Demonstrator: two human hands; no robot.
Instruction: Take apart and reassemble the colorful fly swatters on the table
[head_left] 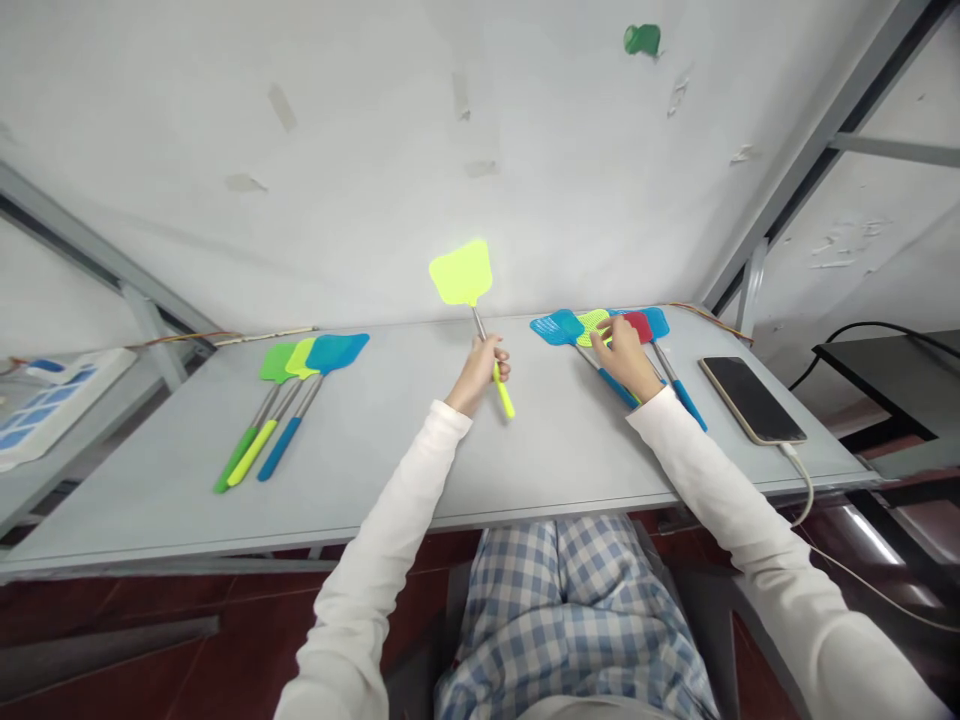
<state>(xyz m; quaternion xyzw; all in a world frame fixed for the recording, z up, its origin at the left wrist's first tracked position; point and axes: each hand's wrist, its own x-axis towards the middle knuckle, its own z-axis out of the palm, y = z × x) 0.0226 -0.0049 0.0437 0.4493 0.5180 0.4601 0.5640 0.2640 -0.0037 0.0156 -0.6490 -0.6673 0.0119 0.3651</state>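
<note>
My left hand (480,372) is closed around the shaft of a yellow fly swatter (462,273), whose head points up toward the wall and whose handle sticks out below the fist. On the right, my right hand (628,358) rests over a spread of swatters, fingers apart at the head of a yellow-green fly swatter (593,324). Beside it lie a blue fly swatter (556,327), a partly covered red fly swatter (640,324) and another blue fly swatter (681,392). To the left, green (277,361), yellow (298,357) and blue (335,351) fly swatters lie fanned together.
A grey table (405,440) backs onto a white wall (360,160). At its right end lies a phone (752,398) with a white charging cable (804,480). A white-and-blue tray (64,400) is at far left, and metal frame posts (757,285) flank the table.
</note>
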